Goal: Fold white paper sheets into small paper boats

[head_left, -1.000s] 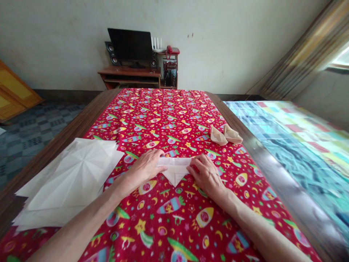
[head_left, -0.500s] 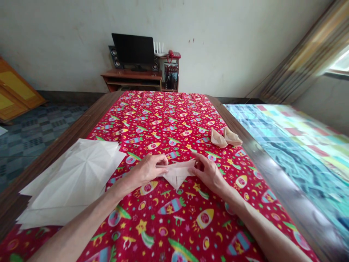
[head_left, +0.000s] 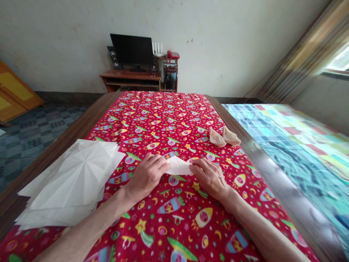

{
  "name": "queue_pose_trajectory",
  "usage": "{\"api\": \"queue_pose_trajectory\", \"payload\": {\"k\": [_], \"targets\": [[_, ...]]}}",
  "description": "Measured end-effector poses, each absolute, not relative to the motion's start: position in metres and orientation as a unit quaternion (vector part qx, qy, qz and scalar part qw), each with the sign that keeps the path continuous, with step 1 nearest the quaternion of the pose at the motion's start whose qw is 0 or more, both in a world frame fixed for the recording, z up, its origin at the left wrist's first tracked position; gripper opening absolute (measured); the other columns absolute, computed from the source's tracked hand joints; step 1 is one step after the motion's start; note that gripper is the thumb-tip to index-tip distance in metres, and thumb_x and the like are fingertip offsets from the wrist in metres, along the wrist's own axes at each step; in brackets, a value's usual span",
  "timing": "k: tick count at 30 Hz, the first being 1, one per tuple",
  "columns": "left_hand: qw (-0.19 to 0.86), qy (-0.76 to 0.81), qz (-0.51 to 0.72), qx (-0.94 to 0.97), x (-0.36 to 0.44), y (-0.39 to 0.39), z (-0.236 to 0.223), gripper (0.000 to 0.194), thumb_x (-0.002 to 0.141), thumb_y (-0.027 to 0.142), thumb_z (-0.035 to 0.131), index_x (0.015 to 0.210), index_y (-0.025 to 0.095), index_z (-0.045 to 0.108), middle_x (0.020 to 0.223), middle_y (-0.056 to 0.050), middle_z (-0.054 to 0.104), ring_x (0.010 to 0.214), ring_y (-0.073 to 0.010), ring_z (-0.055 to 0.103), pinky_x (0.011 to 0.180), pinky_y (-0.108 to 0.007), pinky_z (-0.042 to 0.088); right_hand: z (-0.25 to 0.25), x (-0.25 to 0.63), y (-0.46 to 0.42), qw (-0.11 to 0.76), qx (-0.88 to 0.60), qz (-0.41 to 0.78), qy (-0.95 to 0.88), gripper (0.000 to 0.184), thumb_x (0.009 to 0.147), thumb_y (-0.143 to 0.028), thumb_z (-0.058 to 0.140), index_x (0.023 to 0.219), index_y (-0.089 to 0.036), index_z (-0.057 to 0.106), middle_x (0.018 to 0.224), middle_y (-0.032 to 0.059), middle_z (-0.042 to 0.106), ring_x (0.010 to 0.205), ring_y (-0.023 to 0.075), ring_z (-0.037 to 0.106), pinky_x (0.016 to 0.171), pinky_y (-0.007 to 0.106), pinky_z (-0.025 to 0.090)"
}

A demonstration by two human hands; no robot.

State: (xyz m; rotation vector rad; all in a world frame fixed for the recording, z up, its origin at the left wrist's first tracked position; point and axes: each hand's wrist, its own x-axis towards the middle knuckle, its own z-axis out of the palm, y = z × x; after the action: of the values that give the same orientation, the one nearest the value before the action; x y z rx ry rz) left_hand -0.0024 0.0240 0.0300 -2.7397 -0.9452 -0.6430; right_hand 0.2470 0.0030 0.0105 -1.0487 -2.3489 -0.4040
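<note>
Between my hands is a small folded piece of white paper (head_left: 179, 166), its peak pointing away from me and a straight edge facing me. My left hand (head_left: 149, 173) grips its left end, the fingers bent over it. The right end is pinched by my right hand (head_left: 209, 177), with the thumb hidden underneath. To the left lies a stack of creased white paper sheets (head_left: 79, 178), the top one marked with fold lines fanning from a point. Two folded paper pieces (head_left: 217, 137) stand close together beyond my right hand.
A red patterned cloth (head_left: 169, 207) covers the table, whose brown wooden edge (head_left: 81, 122) shows at the side. At the right is a bed (head_left: 272, 134) with a patchwork cover. A desk (head_left: 131, 75) with a monitor (head_left: 132, 52) stands against the far wall.
The folded paper's point, which faced me, now faces away. My hands have rolled over it, backs upward, still holding both ends.
</note>
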Motion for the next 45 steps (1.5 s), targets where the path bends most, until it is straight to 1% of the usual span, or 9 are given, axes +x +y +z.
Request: {"api": "queue_pose_trajectory", "payload": {"k": [5,11,16,19,22,30,39,43,45], "targets": [[0.044,-0.316,-0.142,-0.937,-0.008,0.018,0.015,0.020,0.091,0.010,0.042,0.099,0.017,0.059,0.093,-0.004,0.060,0.087,-0.0215,0.053,0.077,-0.036,0.044,0.006,0.246,0.001,0.215,-0.381,-0.141,-0.888,0.022,0.094,-0.014,0.039,0.091,-0.015,0.061,0.089,0.0084,0.059,0.076,0.0184,0.049,0.057,0.028,0.040],[-0.018,-0.332,-0.165,-0.929,-0.018,0.005,0.013,0.017,0.091,0.010,0.045,0.099,0.017,0.058,0.102,-0.003,0.061,0.093,-0.0201,0.054,0.083,-0.036,0.044,0.008,0.253,-0.008,0.167,-0.386,-0.100,-0.902,0.021,0.093,-0.016,0.043,0.105,-0.015,0.060,0.094,0.0098,0.058,0.080,0.0188,0.051,0.055,0.027,0.041],[-0.071,-0.363,-0.249,-0.895,-0.019,0.004,0.004,0.010,0.093,0.018,0.049,0.091,0.018,0.059,0.095,-0.002,0.061,0.091,-0.0172,0.055,0.082,-0.032,0.046,0.003,0.250,-0.006,0.234,-0.410,0.002,-0.882,0.020,0.095,-0.028,0.047,0.093,-0.019,0.065,0.093,0.0072,0.060,0.080,0.0165,0.055,0.063,0.026,0.045],[-0.117,-0.388,-0.284,-0.869,-0.018,0.008,-0.002,0.011,0.092,0.020,0.051,0.086,0.018,0.059,0.089,-0.002,0.060,0.086,-0.0159,0.056,0.079,-0.029,0.046,0.001,0.246,-0.002,0.293,-0.425,0.118,-0.848,0.019,0.094,-0.026,0.048,0.087,-0.019,0.065,0.089,0.0045,0.061,0.077,0.0130,0.057,0.068,0.023,0.046],[-0.151,-0.430,-0.308,-0.836,-0.018,0.014,-0.007,0.014,0.091,0.021,0.052,0.079,0.017,0.059,0.083,-0.002,0.056,0.078,-0.0141,0.055,0.072,-0.026,0.046,0.001,0.243,0.003,0.303,-0.477,0.190,-0.803,0.021,0.093,-0.026,0.051,0.077,-0.018,0.063,0.079,0.0016,0.060,0.069,0.0111,0.057,0.063,0.021,0.043],[-0.150,-0.487,-0.274,-0.815,-0.018,0.017,-0.004,0.018,0.089,0.025,0.053,0.073,0.017,0.055,0.081,-0.001,0.051,0.071,-0.0133,0.054,0.065,-0.025,0.043,0.009,0.233,0.010,0.235,-0.586,0.153,-0.761,0.027,0.089,-0.034,0.055,0.067,-0.019,0.056,0.066,-0.0024,0.056,0.056,0.0098,0.049,0.053,0.021,0.031],[-0.108,-0.504,-0.227,-0.826,-0.015,0.018,-0.003,0.020,0.088,0.025,0.055,0.071,0.019,0.046,0.082,0.000,0.049,0.074,-0.0154,0.054,0.065,-0.028,0.043,0.012,0.232,0.011,0.199,-0.576,0.125,-0.783,0.027,0.091,-0.033,0.050,0.069,-0.018,0.051,0.070,-0.0015,0.056,0.058,0.0094,0.049,0.055,0.022,0.029],[-0.106,-0.512,-0.236,-0.819,-0.015,0.019,-0.004,0.008,0.086,0.024,0.058,0.085,0.019,0.051,0.088,-0.002,0.052,0.080,-0.0181,0.057,0.069,-0.030,0.048,0.012,0.231,0.012,0.185,-0.578,0.113,-0.786,0.027,0.092,-0.034,0.048,0.070,-0.018,0.052,0.071,-0.0007,0.056,0.059,0.0098,0.049,0.055,0.022,0.028],[-0.078,-0.513,-0.243,-0.819,-0.014,0.018,-0.002,0.019,0.085,0.022,0.059,0.103,0.018,0.052,0.100,-0.006,0.054,0.092,-0.0214,0.058,0.078,-0.033,0.050,0.012,0.230,0.012,0.182,-0.578,0.109,-0.788,0.027,0.092,-0.033,0.048,0.071,-0.018,0.052,0.071,-0.0005,0.056,0.059,0.0099,0.049,0.056,0.022,0.029]]}}
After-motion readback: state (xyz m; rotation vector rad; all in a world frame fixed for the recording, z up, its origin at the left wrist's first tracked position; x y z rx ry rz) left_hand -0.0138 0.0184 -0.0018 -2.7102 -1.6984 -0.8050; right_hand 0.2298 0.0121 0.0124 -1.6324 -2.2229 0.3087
